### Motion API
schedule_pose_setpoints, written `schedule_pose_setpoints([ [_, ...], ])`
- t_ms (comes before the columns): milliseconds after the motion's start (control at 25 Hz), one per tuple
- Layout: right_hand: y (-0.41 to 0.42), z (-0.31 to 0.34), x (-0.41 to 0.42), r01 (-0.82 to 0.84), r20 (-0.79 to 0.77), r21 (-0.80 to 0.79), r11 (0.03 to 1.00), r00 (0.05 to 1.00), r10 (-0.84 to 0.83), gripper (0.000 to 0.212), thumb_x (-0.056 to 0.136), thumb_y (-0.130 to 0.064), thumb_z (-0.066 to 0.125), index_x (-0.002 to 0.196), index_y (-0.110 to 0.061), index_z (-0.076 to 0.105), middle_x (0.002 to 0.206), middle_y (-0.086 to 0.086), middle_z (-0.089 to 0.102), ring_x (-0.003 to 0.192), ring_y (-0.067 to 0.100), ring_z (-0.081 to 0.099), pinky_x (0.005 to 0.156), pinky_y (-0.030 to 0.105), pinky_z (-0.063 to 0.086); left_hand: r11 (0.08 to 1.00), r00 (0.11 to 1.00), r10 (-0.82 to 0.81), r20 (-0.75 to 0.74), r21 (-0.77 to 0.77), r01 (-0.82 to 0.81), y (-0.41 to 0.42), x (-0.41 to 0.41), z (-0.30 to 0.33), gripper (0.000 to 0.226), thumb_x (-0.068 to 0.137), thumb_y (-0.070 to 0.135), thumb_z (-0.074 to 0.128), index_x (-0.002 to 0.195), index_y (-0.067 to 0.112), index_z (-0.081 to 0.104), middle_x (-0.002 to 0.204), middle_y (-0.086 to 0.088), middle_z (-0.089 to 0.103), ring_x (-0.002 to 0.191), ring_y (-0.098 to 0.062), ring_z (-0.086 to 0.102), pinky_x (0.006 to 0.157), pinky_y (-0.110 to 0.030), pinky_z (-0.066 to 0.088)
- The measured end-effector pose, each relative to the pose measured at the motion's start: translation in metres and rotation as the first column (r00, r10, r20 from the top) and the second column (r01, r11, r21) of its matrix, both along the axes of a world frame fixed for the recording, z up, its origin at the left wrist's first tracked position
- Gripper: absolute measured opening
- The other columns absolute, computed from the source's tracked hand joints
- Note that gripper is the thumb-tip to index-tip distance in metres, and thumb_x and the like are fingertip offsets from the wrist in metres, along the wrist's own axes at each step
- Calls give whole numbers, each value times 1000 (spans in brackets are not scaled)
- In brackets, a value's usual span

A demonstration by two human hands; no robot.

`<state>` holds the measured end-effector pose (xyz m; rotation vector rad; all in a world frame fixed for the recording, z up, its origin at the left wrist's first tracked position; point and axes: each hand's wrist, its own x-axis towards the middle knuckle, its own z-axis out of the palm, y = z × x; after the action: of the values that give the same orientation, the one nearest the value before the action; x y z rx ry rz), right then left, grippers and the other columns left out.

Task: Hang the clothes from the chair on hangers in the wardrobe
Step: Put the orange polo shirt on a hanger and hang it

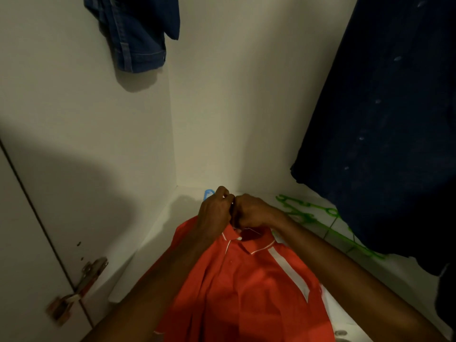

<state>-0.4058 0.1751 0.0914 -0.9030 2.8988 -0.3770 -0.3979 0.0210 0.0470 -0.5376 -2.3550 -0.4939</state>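
Wardrobe (pixel 222 107) holds denim shirt (pixel 138 38) at 11, green hangers (pixel 328 218) at 3. Both hands, left (pixel 216 212) and right (pixel 251 211), pinch orange polo shirt (pixel 246 287) collar at 12 of shirt.

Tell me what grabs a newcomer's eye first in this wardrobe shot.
The bright orange shirt with white trim fills the lower centre, spread on the wardrobe floor; the left hand and right hand meet at its collar, fingers curled there. To the right, green hangers lie on the floor under a dark navy garment, and a denim garment hangs at top left.
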Motion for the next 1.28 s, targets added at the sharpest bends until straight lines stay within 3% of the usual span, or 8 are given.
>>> schedule_pose_setpoints([
  [240, 13, -33, -22, 101, -22, -217, 971, 994, -108, 35, 58, 6, 78, 78, -22, 82, 86, 4, 72, 81, 17, 65, 75, 31, 52, 943, 940, 77, 333, 283, -177, -31, -2, -27, 32, 91, 30, 68, 117, 13, 71, 99, -7, 76, 92, -24, 73, 83, -34, 55],
  [360, 26, -47, -27, 166, 161, -425, 890, 981, -106, 48, 64, 17, 63, 87, -21, 82, 100, -2, 76, 98, 12, 69, 91, 29, 55, 974, 905, 108, 412, 138, -179, -42, 4, -44, 30, 85, 43, 66, 106, 24, 76, 97, 1, 76, 96, -21, 72, 79, -31, 54],
  [440, 31, -58, -27, 213, 150, -514, 831, 976, -158, 59, 63, 23, 52, 98, -15, 80, 107, 0, 75, 102, 11, 69, 94, 28, 55, 983, 894, 171, 414, -13, -182, -44, 5, -49, 43, 81, 47, 71, 120, 28, 72, 109, 1, 74, 105, -22, 68, 87, -35, 53],
  [600, 47, -75, -19, 389, 128, -653, 650, 903, -411, 49, 68, 21, 58, 89, -19, 75, 97, 2, 75, 90, 17, 71, 76, 24, 53, 981, 835, 173, 522, -21, -191, -40, -1, -54, 60, 69, 53, 83, 122, 29, 69, 105, 5, 71, 100, -16, 68, 84, -31, 53],
  [720, 57, -90, 2, 517, 148, -592, 618, 823, -548, 34, 68, 5, 76, 67, -28, 68, 69, -14, 67, 65, 2, 63, 64, 23, 49, 993, 853, 93, 513, 16, -117, -35, -9, -56, 51, 58, 59, 88, 101, 32, 78, 100, 8, 68, 96, -12, 65, 82, -31, 53],
  [840, 68, -110, 24, 595, 115, -516, 616, 761, -639, 13, 69, -23, 81, 69, -24, 68, 68, -12, 67, 69, 8, 65, 64, 31, 55, 1000, 841, 24, 540, -6, -24, -29, -14, -58, 26, 60, 52, 90, 80, 39, 79, 94, 13, 67, 94, -7, 64, 83, -31, 53],
  [960, 80, -121, 33, 616, 101, -440, 653, 757, -646, 30, 72, -51, 81, 71, -23, 68, 70, -10, 68, 70, 8, 65, 61, 28, 50, 998, 808, -47, 587, -5, 62, -28, -17, -59, 19, 66, 39, 88, 64, 48, 72, 84, 21, 69, 88, 0, 66, 84, -30, 54],
  [1280, 94, -144, 54, 444, -192, -413, 795, 811, -553, 21, 82, -47, 75, 81, -26, 73, 81, -8, 69, 78, 16, 65, 63, 30, 46, 970, 820, 104, 564, -240, 42, -41, -36, -43, 7, 75, 34, 83, 82, 33, 82, 99, 13, 73, 93, -11, 69, 83, -32, 55],
])
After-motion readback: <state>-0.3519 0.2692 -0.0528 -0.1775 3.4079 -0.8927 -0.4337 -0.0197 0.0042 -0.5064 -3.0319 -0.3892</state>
